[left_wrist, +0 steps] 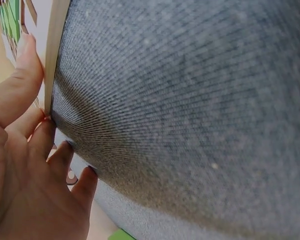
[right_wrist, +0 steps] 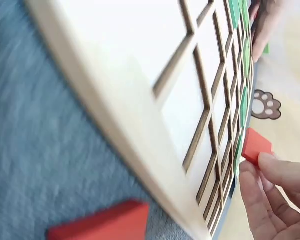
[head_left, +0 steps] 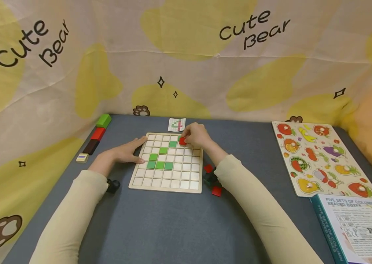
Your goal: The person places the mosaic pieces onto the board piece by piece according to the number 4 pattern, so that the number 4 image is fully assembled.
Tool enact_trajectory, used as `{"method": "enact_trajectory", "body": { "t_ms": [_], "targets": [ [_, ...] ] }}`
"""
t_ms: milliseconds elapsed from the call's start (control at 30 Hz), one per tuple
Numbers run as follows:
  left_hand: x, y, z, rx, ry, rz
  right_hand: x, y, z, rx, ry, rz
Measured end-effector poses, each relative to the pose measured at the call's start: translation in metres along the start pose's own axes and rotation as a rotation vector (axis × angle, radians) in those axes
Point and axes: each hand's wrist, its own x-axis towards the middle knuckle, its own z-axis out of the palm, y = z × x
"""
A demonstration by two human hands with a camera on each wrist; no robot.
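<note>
A square wooden grid board with white cells lies on the table, several cells filled with green tiles. My right hand pinches a red tile between thumb and fingers above the board's far part. On the board's left edge rests my left hand, thumb on top of the rim and the other fingers spread along the side. Beyond the board lies a small printed card with a coloured grid pattern. Loose red tiles lie by the board's right side, partly hidden by my right wrist.
Along the left table edge stand a green block, a red block, a dark block and a small pale box. At right are a fruit puzzle board and a printed box. Patterned cloth hangs behind.
</note>
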Motion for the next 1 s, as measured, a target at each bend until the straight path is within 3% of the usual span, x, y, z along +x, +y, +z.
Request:
{"method": "enact_trajectory", "body": {
  "t_ms": [300,567,833,1000],
  "targets": [
    [0.001,0.002,-0.001,0.002,0.001,-0.031,0.003,-0.005,0.007,-0.076,-0.002,0.015],
    [0.002,-0.002,-0.001,0.029,0.015,0.030,-0.001,-0.006,0.009,-0.046,-0.030,0.029],
    [0.001,0.000,0.000,0.051,0.031,0.042,-0.003,-0.005,0.007,-0.130,-0.065,-0.007],
    [0.001,0.003,0.000,0.063,0.040,0.045,-0.004,0.006,-0.007,-0.159,-0.074,-0.040]
  ]
}}
